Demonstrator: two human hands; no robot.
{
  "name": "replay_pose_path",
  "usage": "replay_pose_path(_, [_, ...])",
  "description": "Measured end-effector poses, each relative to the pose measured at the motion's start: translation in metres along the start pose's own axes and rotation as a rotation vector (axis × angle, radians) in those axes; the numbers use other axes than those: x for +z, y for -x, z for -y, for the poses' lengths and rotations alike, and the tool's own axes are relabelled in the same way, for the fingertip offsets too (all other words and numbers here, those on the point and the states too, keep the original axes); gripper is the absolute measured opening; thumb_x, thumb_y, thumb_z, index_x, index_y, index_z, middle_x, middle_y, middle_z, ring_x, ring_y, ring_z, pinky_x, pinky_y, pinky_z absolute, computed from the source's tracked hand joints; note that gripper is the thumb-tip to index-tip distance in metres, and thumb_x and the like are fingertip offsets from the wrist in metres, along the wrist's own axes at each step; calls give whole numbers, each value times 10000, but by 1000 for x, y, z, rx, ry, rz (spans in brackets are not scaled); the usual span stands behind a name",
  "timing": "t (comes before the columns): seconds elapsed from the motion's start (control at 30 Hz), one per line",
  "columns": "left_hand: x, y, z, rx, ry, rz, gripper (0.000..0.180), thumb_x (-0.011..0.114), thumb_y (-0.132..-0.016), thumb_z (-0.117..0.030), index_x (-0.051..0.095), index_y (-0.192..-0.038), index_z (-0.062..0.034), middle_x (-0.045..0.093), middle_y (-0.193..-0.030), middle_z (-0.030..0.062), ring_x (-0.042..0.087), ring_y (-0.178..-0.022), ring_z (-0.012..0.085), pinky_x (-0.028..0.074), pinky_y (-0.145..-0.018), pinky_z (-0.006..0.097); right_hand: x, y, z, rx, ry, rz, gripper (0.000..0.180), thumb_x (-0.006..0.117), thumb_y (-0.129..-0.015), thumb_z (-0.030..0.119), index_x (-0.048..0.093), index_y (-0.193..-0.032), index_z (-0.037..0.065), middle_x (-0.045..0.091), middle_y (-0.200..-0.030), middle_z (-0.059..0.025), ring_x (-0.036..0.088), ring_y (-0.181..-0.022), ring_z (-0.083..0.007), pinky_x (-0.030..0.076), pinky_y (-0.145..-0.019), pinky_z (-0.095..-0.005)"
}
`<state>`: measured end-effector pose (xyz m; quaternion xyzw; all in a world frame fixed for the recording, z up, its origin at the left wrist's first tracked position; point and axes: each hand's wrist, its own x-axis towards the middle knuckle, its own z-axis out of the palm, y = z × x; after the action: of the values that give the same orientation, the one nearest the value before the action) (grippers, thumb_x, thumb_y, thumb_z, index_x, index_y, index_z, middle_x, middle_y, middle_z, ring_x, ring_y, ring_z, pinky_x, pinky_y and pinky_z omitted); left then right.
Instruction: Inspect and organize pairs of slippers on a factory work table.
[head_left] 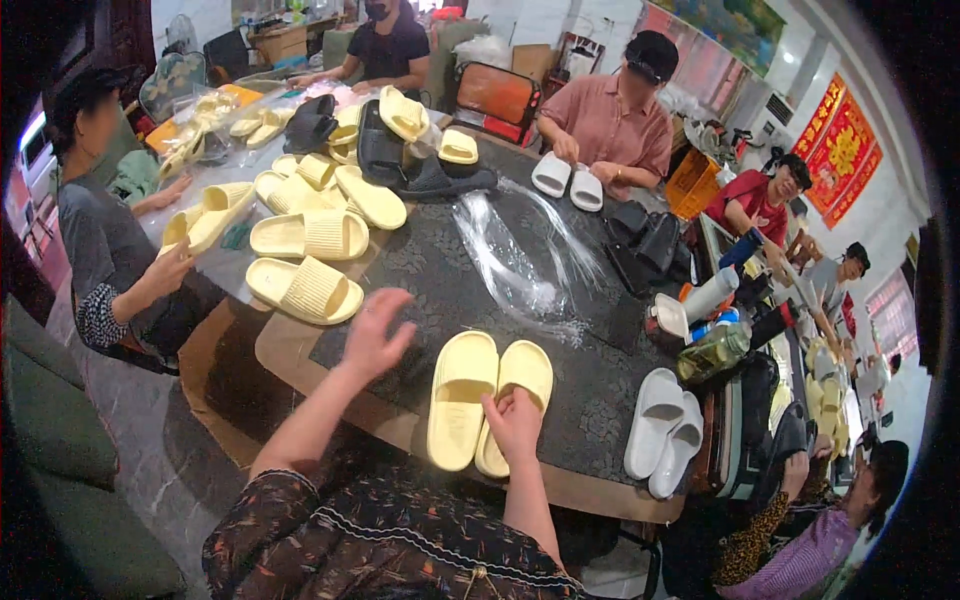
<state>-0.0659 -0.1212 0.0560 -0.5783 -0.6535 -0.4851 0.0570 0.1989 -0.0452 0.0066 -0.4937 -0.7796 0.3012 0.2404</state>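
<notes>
A pair of pale yellow slide slippers (487, 397) lies side by side near the table's front edge. My right hand (514, 423) rests on the heel of the right slipper, fingers closed over its rim. My left hand (372, 335) hovers open above the dark patterned tabletop (440, 290), fingers spread, close to a ribbed yellow slipper (304, 289) at the table's left edge. It holds nothing.
Several more yellow slippers (318, 195) and black ones (385, 155) pile at the far left. Clear plastic bags (520, 265) lie mid-table. White slippers (663, 430) sit at the right edge beside bottles (715, 345). Several other people sit around the table.
</notes>
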Motion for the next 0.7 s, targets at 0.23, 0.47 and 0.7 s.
replay_pose_path(0.23, [-116, -4, 112, -315, -547, -269, 453, 494, -661, 64, 558, -1105, 5, 595, -1051, 227, 525, -1047, 397, 397, -945, 454, -5, 8, -1, -16, -45, -33, 399, 721, -779, 387, 518, -716, 50, 560, -615, -59, 569, -557, -243, 459, -554, -370])
replay_pose_path(0.47, [-142, 4, 193, -341, -469, 179, 705, 682, -714, -51, 432, -1373, -63, 341, -1468, 188, 280, -1378, 346, 309, -1093, 395, -6, 6, -1, -85, -22, -27, 409, 701, -784, 429, 514, -730, 69, 567, -599, -52, 582, -537, -255, 462, -528, -380])
replay_pose_path(0.7, [-95, -6, 206, -393, -238, 171, 424, 705, -714, -92, 596, -1109, 13, 637, -1028, 181, 606, -957, 276, 473, -825, 347, -5, 14, 3, -82, 5, -68, 396, 702, -783, 413, 508, -734, 71, 565, -606, -51, 593, -566, -255, 472, -541, -389])
